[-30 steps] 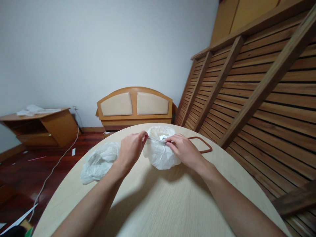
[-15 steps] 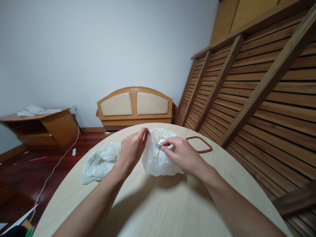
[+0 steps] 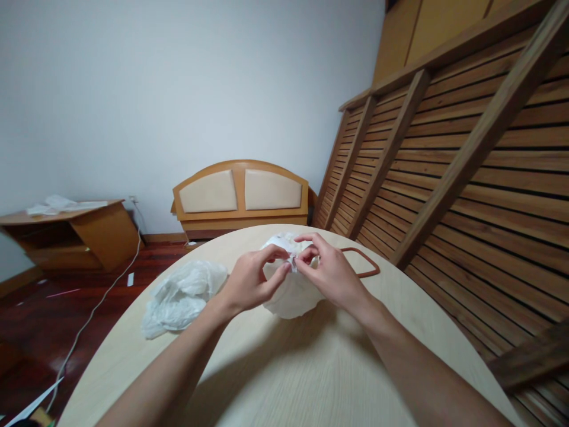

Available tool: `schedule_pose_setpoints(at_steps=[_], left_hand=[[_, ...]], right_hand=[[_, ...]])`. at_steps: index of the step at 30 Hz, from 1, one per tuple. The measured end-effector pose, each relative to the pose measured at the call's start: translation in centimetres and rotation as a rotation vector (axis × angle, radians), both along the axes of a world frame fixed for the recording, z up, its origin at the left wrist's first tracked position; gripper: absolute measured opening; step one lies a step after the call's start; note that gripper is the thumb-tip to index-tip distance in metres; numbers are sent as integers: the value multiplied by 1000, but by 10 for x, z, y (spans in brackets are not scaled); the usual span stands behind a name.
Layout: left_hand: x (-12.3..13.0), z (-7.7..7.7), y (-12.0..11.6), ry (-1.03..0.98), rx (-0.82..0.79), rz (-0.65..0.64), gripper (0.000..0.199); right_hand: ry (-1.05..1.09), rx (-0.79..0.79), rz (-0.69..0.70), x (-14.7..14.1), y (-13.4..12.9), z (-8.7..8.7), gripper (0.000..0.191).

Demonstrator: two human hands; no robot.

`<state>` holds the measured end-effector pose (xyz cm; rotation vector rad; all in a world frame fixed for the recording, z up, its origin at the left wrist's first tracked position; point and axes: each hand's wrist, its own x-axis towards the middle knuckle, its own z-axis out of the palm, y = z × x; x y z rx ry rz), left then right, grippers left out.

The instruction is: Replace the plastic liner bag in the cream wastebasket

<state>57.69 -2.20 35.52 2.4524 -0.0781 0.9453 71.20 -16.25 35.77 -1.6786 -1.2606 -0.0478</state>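
A white plastic bag point(image 3: 291, 296) rests on the round pale table point(image 3: 284, 367), its top bunched between my fingertips. My left hand point(image 3: 258, 276) pinches the gathered part with thumb and forefinger. Close against it, my right hand point(image 3: 326, 267) pinches the same spot from the other side, its forefinger raised. What the bag contains cannot be seen. To the left of my left hand lies a second crumpled, see-through white plastic bag point(image 3: 182, 299). Behind my right hand is a brown rounded frame point(image 3: 371, 273), partly covered by the hand.
A slatted wooden panel point(image 3: 444, 178) leans along the right side. Past the table's far edge stands a headboard with cream pads point(image 3: 207, 193). At left are a low wooden desk point(image 3: 104, 231) and a white cable point(image 3: 95, 308) on the dark red floor.
My left hand has moved right and slightly down along the bag's edge to meet my right hand. The stretched edge is now bunched together. The view has shifted slightly.
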Motion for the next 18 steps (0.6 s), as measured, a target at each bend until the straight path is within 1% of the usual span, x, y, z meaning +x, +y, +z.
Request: schedule_pose_setpoints(at_steps=[1, 3, 4, 8, 10, 14, 18], left_hand=[[-1, 1, 0, 1, 16, -13, 19], [-1, 2, 0, 13, 33, -23, 30], [0, 2, 1, 20, 29, -18, 31], [3, 0, 5, 52, -33, 4, 15], [3, 0, 7, 45, -50, 0, 16], [-1, 5, 9, 10, -46, -78, 21], [-6, 10, 8, 57, 0, -163, 27]], right_hand=[[-6, 1, 5, 0, 0, 0, 31], [-26, -11, 14, 0, 0, 1, 24], [-31, -20, 12, -1, 1, 1, 20], [-53, -43, 16, -2, 1, 2, 17], [-122, -40, 40, -1, 1, 2, 19], [-271, -38, 93, 3, 1, 3, 29], [-341, -40, 115, 12, 4, 0, 16]])
